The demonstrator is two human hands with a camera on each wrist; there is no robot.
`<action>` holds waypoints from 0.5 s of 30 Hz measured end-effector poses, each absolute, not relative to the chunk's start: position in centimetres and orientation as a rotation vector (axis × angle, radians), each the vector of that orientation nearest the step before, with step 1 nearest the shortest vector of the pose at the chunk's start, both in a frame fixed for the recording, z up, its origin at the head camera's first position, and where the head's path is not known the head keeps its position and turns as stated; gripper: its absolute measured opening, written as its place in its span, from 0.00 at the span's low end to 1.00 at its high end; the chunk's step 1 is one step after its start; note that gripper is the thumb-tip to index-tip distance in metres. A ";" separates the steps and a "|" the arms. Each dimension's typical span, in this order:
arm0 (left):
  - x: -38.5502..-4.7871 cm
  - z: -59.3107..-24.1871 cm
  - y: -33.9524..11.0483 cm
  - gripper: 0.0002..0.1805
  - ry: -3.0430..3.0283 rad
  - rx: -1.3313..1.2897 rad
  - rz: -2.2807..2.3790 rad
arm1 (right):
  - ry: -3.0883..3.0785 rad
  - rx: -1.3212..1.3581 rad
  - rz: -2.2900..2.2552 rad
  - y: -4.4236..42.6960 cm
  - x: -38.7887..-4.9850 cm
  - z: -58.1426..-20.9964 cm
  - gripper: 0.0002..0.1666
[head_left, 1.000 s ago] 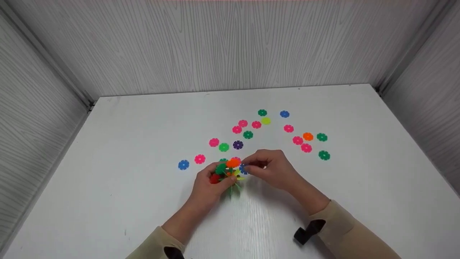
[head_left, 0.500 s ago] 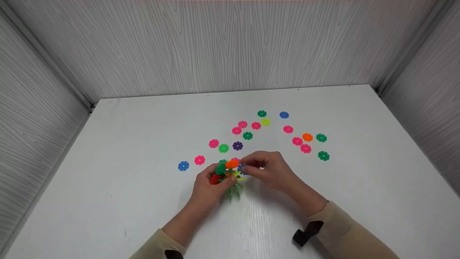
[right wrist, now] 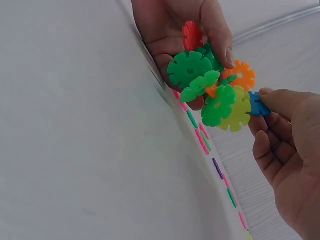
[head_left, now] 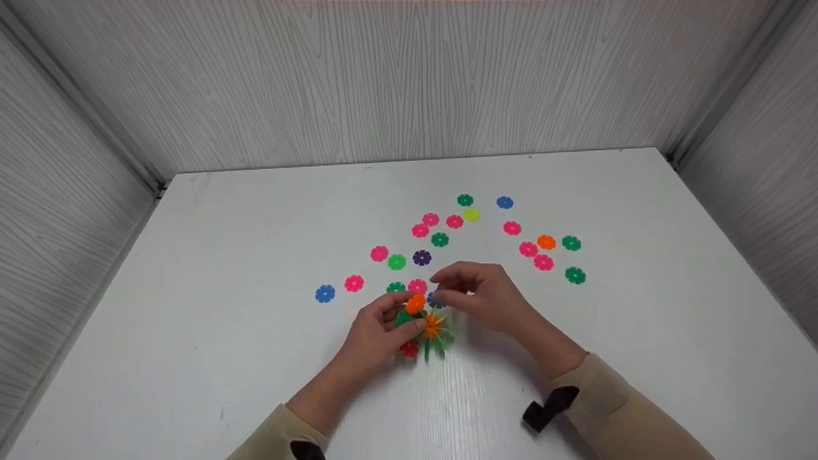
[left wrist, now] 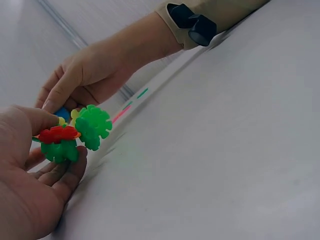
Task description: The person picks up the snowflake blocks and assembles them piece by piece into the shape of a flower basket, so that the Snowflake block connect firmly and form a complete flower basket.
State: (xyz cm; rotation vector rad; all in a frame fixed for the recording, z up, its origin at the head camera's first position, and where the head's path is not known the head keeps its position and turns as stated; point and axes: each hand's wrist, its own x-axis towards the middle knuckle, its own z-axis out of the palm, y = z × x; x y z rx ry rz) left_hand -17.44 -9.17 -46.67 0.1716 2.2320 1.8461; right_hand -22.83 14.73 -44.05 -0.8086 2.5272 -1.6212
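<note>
My left hand [head_left: 390, 332] grips a cluster of interlocking plastic snowflake discs between thumb and fingers, above the table. The cluster joins notched green [right wrist: 190, 70], red [left wrist: 58, 134], orange [head_left: 431, 326] and yellow [right wrist: 236, 112] discs, set at angles to each other. My right hand [head_left: 482, 297] pinches a blue snowflake disc [right wrist: 258, 104] between thumb and fingers. In the right wrist view its edge meets the yellow disc; whether their slots are engaged I cannot tell. Part of the cluster is hidden behind the left thumb and fingers.
Loose snowflake discs lie flat on the white table [head_left: 223, 287] beyond the hands, among them a purple one [head_left: 422, 257], a pink one [head_left: 354, 283] and an orange one [head_left: 546, 242]. Pale wood-grain panels [head_left: 409, 83] enclose the back and sides.
The left hand has turned the cluster and shifted it slightly right, so an orange disc with green spokes now faces up. The right hand stays nearly in place, still with the blue disc.
</note>
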 end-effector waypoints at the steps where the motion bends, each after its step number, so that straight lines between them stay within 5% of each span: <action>1: -17.4 -46.6 -9.2 0.31 2.234 0.168 1.850 | 2.527 -0.808 -1.627 15.0 -23.0 -43.9 0.15; 15: -17.4 -46.7 -9.0 0.28 2.209 0.068 1.910 | 2.744 -0.035 -1.527 25.5 -28.0 -45.1 0.20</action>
